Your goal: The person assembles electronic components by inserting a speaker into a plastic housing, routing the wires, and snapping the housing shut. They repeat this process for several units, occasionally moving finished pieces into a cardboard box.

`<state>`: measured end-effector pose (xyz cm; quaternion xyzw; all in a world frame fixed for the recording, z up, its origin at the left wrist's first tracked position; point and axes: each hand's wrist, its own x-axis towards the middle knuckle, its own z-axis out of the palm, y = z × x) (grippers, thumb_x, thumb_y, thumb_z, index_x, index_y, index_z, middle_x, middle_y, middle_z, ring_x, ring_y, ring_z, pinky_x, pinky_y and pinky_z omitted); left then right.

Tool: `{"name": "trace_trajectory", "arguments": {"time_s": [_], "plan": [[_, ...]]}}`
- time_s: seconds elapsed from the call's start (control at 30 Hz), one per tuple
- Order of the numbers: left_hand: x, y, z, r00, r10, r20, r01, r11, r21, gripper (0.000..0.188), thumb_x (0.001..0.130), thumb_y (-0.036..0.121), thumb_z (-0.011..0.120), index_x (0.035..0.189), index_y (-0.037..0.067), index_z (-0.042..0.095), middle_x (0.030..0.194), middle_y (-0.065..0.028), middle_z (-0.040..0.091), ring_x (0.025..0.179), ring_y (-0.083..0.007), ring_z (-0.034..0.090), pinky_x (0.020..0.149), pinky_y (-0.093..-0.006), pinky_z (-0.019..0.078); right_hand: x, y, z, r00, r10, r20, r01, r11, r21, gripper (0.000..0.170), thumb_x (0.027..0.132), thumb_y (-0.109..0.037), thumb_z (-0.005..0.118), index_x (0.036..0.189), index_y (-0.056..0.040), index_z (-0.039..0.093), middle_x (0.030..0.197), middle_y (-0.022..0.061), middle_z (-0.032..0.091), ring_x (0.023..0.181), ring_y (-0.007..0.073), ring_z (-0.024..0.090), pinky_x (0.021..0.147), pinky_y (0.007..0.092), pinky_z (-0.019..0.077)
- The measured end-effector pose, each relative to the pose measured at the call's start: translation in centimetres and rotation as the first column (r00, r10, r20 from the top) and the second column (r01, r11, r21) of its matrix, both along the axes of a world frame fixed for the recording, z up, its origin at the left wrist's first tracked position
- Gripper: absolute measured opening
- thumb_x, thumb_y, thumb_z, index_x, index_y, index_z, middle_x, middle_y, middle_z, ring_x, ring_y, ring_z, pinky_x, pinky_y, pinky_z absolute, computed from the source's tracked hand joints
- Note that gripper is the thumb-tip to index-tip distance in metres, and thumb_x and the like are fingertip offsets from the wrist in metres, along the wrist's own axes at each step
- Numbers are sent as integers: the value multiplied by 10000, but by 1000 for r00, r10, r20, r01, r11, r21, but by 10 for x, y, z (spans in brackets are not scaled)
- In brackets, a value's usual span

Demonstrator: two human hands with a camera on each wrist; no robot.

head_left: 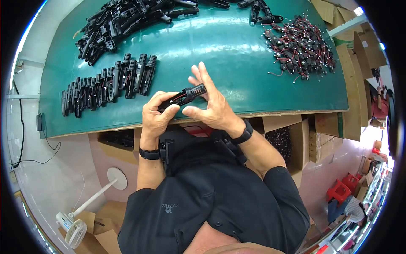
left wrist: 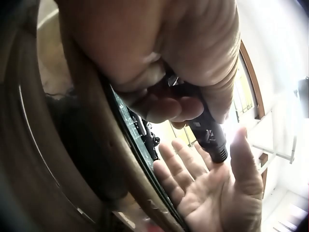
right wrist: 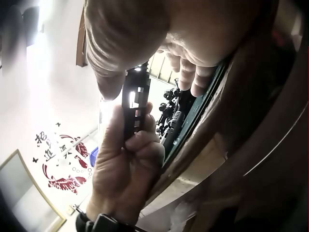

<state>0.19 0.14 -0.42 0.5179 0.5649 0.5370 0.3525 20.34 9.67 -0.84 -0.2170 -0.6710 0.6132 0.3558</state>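
My left hand (head_left: 156, 113) grips a black plastic handle shell (head_left: 182, 97) between thumb and fingers, just above the table's near edge. Its ribbed end points right, toward my right palm, and a thin red wire shows inside the open side. My right hand (head_left: 216, 109) has its fingers straight and spread, with the palm at the ribbed tip. In the left wrist view the tip of the shell (left wrist: 210, 137) meets the base of the right palm (left wrist: 205, 193). The right wrist view shows the left thumb and curled fingers (right wrist: 140, 145) around the slotted shell (right wrist: 136, 99).
On the green table (head_left: 211, 51), a row of similar shells (head_left: 108, 82) lies at left, with a big heap of black parts (head_left: 122, 23) behind. Small round parts with red wires (head_left: 302, 48) are piled at right. Cardboard boxes (head_left: 298, 142) stand below the near edge.
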Motion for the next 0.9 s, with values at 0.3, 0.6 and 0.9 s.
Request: {"name": "trace_trajectory", "arguments": {"time_s": [0.3, 0.6, 0.9], "plan": [[4, -7, -2, 1000, 0, 4, 0, 1000, -10, 326, 889, 140, 847, 1164, -11, 759, 951, -36, 673, 873, -132, 609, 781, -268, 482, 1, -8, -4, 1000, -16, -7, 16, 1000, 25, 1205, 872, -269, 898, 1707, -82, 49, 1705, 250, 284, 1505, 339, 443, 1157, 439, 473], [8, -10, -5, 1000, 3, -10, -3, 1000, 13, 312, 900, 139, 840, 1160, -11, 756, 945, -36, 671, 852, -124, 615, 757, -261, 489, 3, -11, -5, 999, -34, -14, 35, 998, 44, 1203, 883, -268, 889, 1709, -96, 32, 1704, 255, 284, 1475, 348, 481, 1139, 424, 488], [9, -8, -8, 998, -51, 49, 52, 998, -20, 299, 913, 148, 836, 1153, -9, 750, 934, -38, 673, 818, -118, 623, 719, -260, 498, 4, -11, -5, 997, -40, -65, 41, 999, 15, 1174, 914, -254, 861, 1712, -116, 11, 1698, 254, 298, 1442, 330, 515, 1132, 415, 490]]}}
